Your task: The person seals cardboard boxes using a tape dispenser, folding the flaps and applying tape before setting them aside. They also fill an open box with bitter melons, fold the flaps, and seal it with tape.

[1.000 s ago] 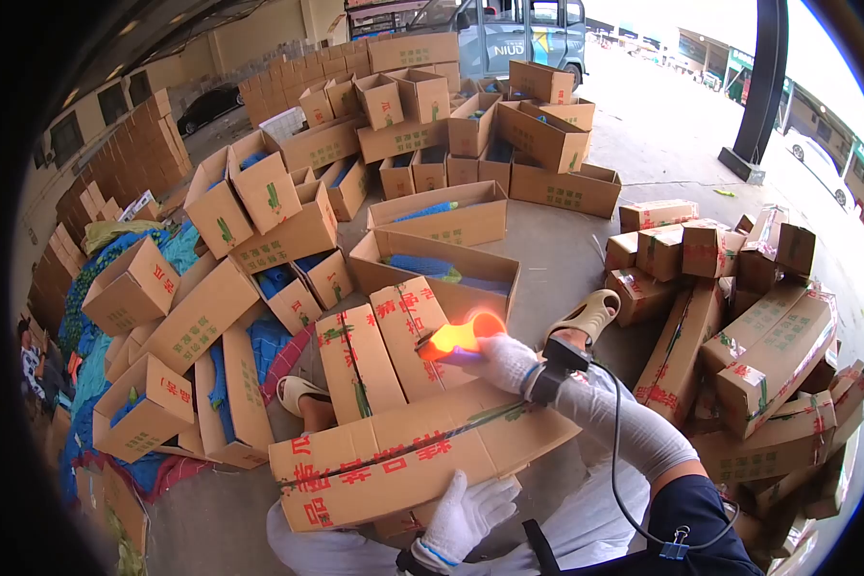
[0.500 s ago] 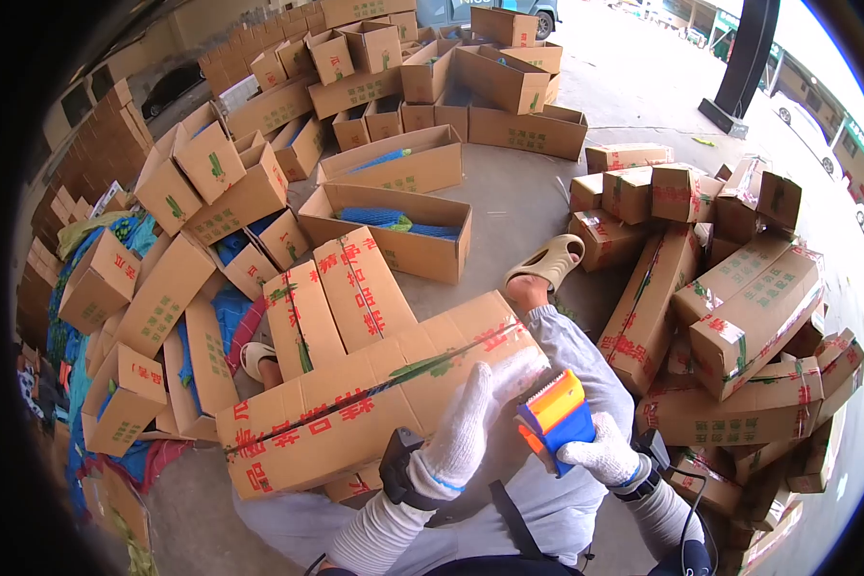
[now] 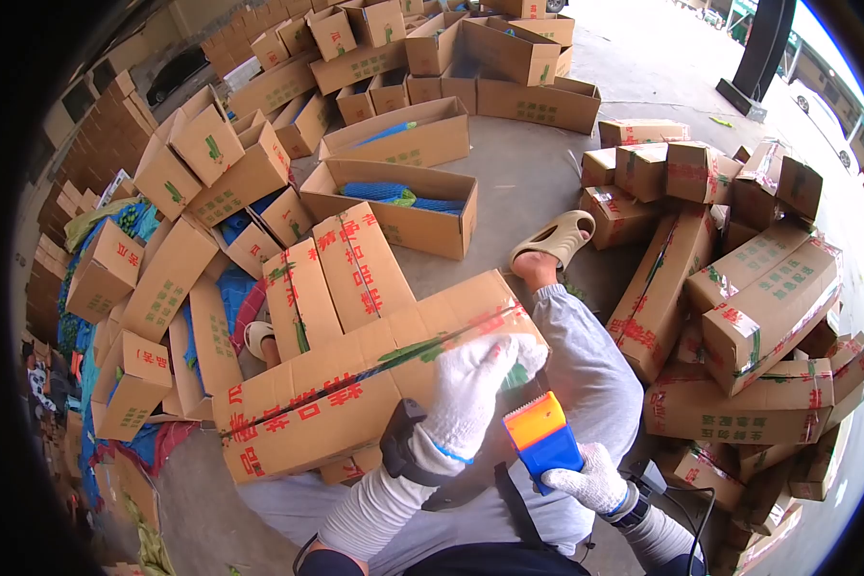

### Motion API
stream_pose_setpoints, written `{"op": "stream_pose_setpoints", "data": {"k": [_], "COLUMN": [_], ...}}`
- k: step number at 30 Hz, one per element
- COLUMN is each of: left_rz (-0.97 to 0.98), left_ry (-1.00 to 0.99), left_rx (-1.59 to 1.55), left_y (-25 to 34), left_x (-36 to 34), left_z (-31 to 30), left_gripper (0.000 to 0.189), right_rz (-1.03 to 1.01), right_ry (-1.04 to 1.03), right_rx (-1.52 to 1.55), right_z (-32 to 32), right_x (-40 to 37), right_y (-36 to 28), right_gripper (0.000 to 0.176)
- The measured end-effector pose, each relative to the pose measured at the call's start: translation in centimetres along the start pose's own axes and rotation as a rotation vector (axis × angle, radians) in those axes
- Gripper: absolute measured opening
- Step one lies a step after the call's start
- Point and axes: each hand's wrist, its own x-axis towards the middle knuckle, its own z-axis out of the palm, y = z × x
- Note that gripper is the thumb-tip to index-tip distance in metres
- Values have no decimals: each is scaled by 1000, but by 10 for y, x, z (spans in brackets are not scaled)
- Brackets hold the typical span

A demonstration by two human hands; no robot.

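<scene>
A long closed carton (image 3: pixel 355 384) with red print and green-black tape along its seam lies across my lap. My left hand (image 3: pixel 475 384), in a white knitted glove, is at the carton's near right part, its fingers closed together beside a whitish, blurred strip of tape (image 3: pixel 523 363); whether it grips the tape is unclear. In my gloved right hand (image 3: pixel 593 478) is the blue end of an orange and blue tape dispenser (image 3: pixel 544 442), its toothed edge pointing up and left, just right of the left hand.
Two closed cartons (image 3: pixel 363 274) stand beyond the lap carton. Open cartons (image 3: pixel 394 206) with blue netted contents lie ahead and left. Taped cartons (image 3: pixel 773 288) are piled on the right. My sandalled foot (image 3: pixel 552 242) is between them.
My left hand has turned and closed in toward the carton's right part. The dispenser has moved slightly down and tilted upright, and the view has shifted a little.
</scene>
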Motion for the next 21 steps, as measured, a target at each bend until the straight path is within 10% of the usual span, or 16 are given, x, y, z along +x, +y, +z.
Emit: {"op": "stream_pose_setpoints", "data": {"k": [3, 7, 9, 14, 21], "left_rz": [305, 234, 249, 125, 142], "left_ry": [-9, 5, 211, -57, 350], "left_rx": [536, 1317, 1241, 1237, 412], "left_y": [52, -21, -25, -4, -6], "left_x": [74, 131, 131, 125, 133], "left_z": [-53, -105, -97, -97, -93], "left_gripper": [31, 39, 38, 27, 47], "right_rz": [98, 213, 114, -87, -309], "right_ry": [-40, -142, -240, -529, -486], "right_rx": [96, 37, -29, -221, -157], "right_z": [-9, -26, -32, -56, -58], "right_x": [-2, 42, 75, 187, 425], "right_y": [34, 86, 105, 128, -34], "right_gripper": [34, 33, 34, 39, 37]}}
